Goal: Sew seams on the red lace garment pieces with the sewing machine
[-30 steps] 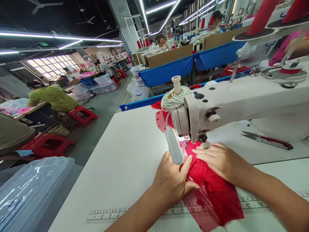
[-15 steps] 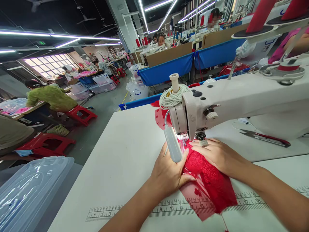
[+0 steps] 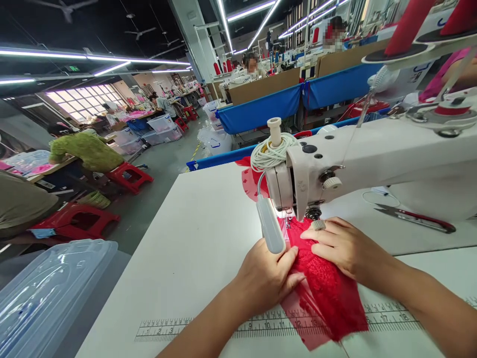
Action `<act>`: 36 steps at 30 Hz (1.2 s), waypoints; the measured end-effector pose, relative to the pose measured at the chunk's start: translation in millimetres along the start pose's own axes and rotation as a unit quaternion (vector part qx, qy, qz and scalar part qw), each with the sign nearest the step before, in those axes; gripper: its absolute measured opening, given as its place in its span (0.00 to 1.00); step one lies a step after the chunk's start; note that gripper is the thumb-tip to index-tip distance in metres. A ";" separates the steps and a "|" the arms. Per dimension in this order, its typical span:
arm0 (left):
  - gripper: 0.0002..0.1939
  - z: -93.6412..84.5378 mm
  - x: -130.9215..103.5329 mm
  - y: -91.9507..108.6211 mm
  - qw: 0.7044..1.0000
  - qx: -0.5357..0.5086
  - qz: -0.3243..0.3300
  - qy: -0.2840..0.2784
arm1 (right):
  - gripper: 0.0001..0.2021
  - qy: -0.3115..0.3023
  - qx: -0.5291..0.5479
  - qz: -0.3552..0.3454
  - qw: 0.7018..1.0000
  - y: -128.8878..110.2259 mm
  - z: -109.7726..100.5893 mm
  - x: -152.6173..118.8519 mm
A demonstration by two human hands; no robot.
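Red lace fabric [image 3: 322,271] with sheer mesh lies under the needle area of a white sewing machine [image 3: 391,154]. More red mesh shows behind the machine head. My left hand [image 3: 266,273] holds the fabric's left edge, its thumb on top and its fingers curled, partly hidden behind the white lamp [image 3: 270,224]. On the lace's right side rests my right hand [image 3: 345,248], fingers stretched out and slightly bent, near the small knob at the machine's head. The presser foot [image 3: 288,222] sits at the fabric's far end, just ahead of both hands.
Thread snips [image 3: 415,218] lie right of the machine head. A printed ruler [image 3: 257,326] runs along the table's near side. Red thread cones [image 3: 408,27] stand above the machine. A clear plastic bin [image 3: 55,293] is at left; co-workers sit on red stools beyond.
Both hands have drawn back slightly from the presser foot. My left fingers have curled in more, and the right hand has shifted a little to the right. The view has tilted slightly.
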State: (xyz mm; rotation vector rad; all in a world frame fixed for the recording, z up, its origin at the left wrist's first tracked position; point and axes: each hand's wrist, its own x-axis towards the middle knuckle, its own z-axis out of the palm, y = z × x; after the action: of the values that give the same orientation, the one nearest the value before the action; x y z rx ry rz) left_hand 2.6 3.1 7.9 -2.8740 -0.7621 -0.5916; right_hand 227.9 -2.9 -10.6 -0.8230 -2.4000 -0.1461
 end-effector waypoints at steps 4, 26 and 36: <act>0.24 -2.3 -0.3 1.2 1.000 -0.003 0.010 -0.003 | 0.16 -0.005 0.032 -0.011 0.999 0.6 1.6 -1.3; 0.27 10.7 -2.2 1.7 0.997 -0.009 -0.060 -0.054 | 0.13 -0.040 0.000 0.014 0.999 -6.6 3.3 0.7; 0.33 14.0 -12.0 4.5 0.996 0.084 -0.021 0.012 | 0.13 -0.027 -0.018 0.016 0.999 -4.9 3.8 -1.0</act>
State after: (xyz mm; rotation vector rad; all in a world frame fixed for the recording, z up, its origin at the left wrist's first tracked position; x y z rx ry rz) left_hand 0.0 -3.4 -9.7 -2.7004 -0.8271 -0.5386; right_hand 223.8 -6.3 -13.9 -0.8920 -2.4401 -0.1552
